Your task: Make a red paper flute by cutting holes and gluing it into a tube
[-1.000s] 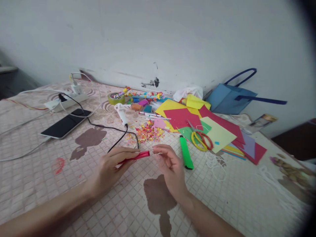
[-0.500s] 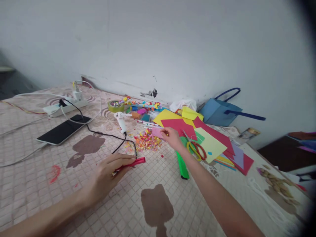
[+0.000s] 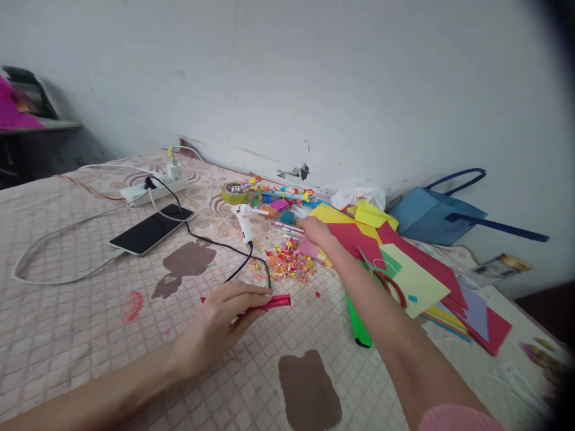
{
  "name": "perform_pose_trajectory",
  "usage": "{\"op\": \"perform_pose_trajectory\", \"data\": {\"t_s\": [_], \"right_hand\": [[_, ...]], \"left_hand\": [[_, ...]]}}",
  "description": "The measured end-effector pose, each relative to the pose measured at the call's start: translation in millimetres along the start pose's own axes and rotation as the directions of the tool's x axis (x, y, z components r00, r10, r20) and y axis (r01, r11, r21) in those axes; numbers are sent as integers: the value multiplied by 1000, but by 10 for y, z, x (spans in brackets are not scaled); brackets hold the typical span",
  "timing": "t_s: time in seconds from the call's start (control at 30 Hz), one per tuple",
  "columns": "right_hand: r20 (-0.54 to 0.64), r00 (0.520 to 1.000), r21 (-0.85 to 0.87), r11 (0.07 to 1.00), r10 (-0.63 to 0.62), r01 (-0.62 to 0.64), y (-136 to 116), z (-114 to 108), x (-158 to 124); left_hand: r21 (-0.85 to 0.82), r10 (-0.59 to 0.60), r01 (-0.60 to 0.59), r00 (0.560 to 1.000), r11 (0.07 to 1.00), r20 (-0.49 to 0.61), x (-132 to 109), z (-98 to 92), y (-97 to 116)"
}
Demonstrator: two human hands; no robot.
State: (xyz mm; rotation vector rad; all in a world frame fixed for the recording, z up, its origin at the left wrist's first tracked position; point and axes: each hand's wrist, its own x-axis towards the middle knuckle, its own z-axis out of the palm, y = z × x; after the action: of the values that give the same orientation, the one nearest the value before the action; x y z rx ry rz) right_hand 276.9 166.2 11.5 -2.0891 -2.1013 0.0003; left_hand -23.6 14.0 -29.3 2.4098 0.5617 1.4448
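Observation:
My left hand [image 3: 233, 311] is closed around a red folded strip [image 3: 277, 301], held just above the tiled-pattern tablecloth. One end of the strip sticks out past the fingertips, and the palm hides its middle. Farther back, my right hand [image 3: 317, 231] reaches down among white pens [image 3: 290, 228] and small coloured blocks, beside a teal block [image 3: 286, 217]. Its fingertips are hidden, so whether they grip anything does not show. Below that hand lies a pink paper piece [image 3: 308, 247], next to a heap of coloured paper scraps [image 3: 291, 264].
A white glue gun [image 3: 244, 224] trails a black cord near my left hand. Scissors [image 3: 390, 286], a green cutter-like tool [image 3: 358, 317] and coloured paper sheets [image 3: 420, 281] lie around my right forearm. At left are a phone [image 3: 150, 230] and a power strip [image 3: 155, 190]; a blue bag [image 3: 433, 215] stands behind.
My right hand has let go of the pink paper, which now lies by the scraps, and moved back to the pens. The left hand still holds the red strip. The view has turned left.

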Motion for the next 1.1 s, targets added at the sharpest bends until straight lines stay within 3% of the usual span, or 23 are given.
{"op": "perform_pose_trajectory", "data": {"t_s": [0.13,0.33,0.37,0.43,0.5,0.57,0.63,0.77,0.87,0.93,1.03,1.1], "right_hand": [[-88,996,118,993,4,7,62,-208,-302],[-208,978,460,883,9,89,101,-344,-1430],[-222,975,527,844,29,95,100,-363,-1615],[-209,964,794,604,166,68,84,-424,-1913],[-192,952,853,521,239,41,36,-501,-2098],[-189,956,816,577,224,26,-52,-546,-2187],[-111,987,765,644,119,8,-161,-508,-2211],[45,998,758,652,-48,-3,-311,-195,-2194],[75,997,785,618,-21,-46,-333,12,-2198],[81,997,832,550,18,-77,-353,46,-2216],[98,994,933,345,41,-106,-429,-14,-2250],[77,997,954,290,20,-80,-486,-65,-2268]], "left_hand": [[-24,-21,21,1000,1000,-10,10,-30,-8],[-58,-49,49,999,997,11,27,-67,-3],[-62,-45,46,999,997,17,29,-68,-1],[-65,-37,39,999,997,29,31,-64,-4],[-64,-31,34,999,997,45,29,-55,-15],[-56,-33,36,998,998,58,24,-46,-30],[-43,-41,44,997,998,67,17,-41,-43],[-14,-34,36,995,999,90,5,-46,-53],[4,-30,30,995,1000,90,1,-49,-50],[5,-25,25,995,1000,92,0,-51,-47],[3,-12,12,994,1000,110,-3,-54,-50],[9,-18,17,993,1000,118,-10,-56,-59]]}}
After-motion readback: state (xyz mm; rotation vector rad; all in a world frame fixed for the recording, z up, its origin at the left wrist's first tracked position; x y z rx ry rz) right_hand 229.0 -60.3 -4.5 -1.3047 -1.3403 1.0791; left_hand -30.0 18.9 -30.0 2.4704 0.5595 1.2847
